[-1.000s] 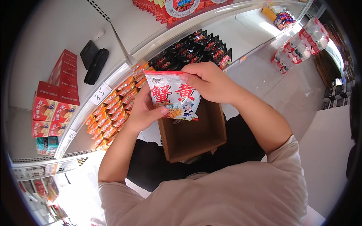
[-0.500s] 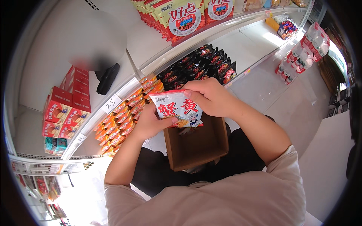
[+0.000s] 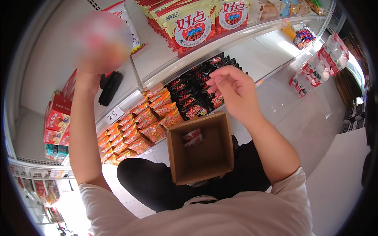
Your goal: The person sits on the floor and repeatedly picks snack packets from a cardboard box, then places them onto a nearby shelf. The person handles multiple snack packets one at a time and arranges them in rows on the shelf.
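Observation:
My left hand (image 3: 98, 47) is raised high at the upper left against the white shelf back. It is blurred, and the red and white of the snack packet shows in it. My right hand (image 3: 232, 92) hovers open, fingers spread and holding nothing, over the far edge of an open brown cardboard box (image 3: 220, 129) resting on my lap. A small red and white packet (image 3: 193, 137) lies inside the box at its far left wall. Just beyond my right hand, dark red-and-black snack packets (image 3: 197, 98) stand in a row on the shelf.
Orange packets (image 3: 138, 126) fill the shelf to the left of the dark ones. Large yellow-and-red bags (image 3: 193, 23) sit on the shelf above. Red boxes (image 3: 57, 118) stand at far left, and a black object (image 3: 110, 88) hangs by a divider. Bottled goods (image 3: 323, 63) line the right.
Both hands held the snack packet over the box. Now my left hand has swung up and left to the upper shelf, and my right hand has let go and opened.

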`<state>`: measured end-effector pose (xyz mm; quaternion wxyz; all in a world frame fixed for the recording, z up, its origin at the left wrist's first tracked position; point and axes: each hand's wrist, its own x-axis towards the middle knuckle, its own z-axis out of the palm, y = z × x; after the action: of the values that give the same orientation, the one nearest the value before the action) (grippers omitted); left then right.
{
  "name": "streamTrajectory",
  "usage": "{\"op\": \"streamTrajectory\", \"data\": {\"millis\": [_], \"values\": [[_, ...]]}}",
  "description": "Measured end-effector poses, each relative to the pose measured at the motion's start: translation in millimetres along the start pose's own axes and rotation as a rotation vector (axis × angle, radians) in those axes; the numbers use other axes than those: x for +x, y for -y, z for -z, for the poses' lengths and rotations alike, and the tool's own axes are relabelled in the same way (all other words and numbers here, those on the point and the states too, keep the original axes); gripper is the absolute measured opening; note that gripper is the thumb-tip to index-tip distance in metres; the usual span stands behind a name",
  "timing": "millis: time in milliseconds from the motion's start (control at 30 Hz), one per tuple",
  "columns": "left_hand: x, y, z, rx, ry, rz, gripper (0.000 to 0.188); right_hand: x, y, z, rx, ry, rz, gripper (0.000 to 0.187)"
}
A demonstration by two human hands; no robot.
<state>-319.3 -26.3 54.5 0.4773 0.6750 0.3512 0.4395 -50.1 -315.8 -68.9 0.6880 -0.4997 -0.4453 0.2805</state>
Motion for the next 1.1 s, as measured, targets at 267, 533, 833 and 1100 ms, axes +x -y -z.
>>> {"op": "streamTrajectory", "data": {"millis": [267, 533, 833, 1100], "values": [[149.4, 66.5, 1.3, 0.055, 0.032, 0.161, 0.043, 1.8, -20.7, -11.0, -0.347, 0.124, 0.292, 0.012], [186.0, 88.9, -8.6, -0.008, 0.063, 0.147, 0.042, -8.5, -18.7, -26.1, -0.61, 0.273, 0.559, 0.019], [182.2, 88.8, -25.8, 0.225, 0.051, 0.13, 0.033, -11.8, -20.6, -30.8, -0.624, 0.378, 0.584, 0.025], [204.0, 96.7, 5.6, 0.705, -0.051, 0.141, 0.054, -14.4, -22.9, -34.1, -0.663, 0.444, 0.611, 0.025]]}}
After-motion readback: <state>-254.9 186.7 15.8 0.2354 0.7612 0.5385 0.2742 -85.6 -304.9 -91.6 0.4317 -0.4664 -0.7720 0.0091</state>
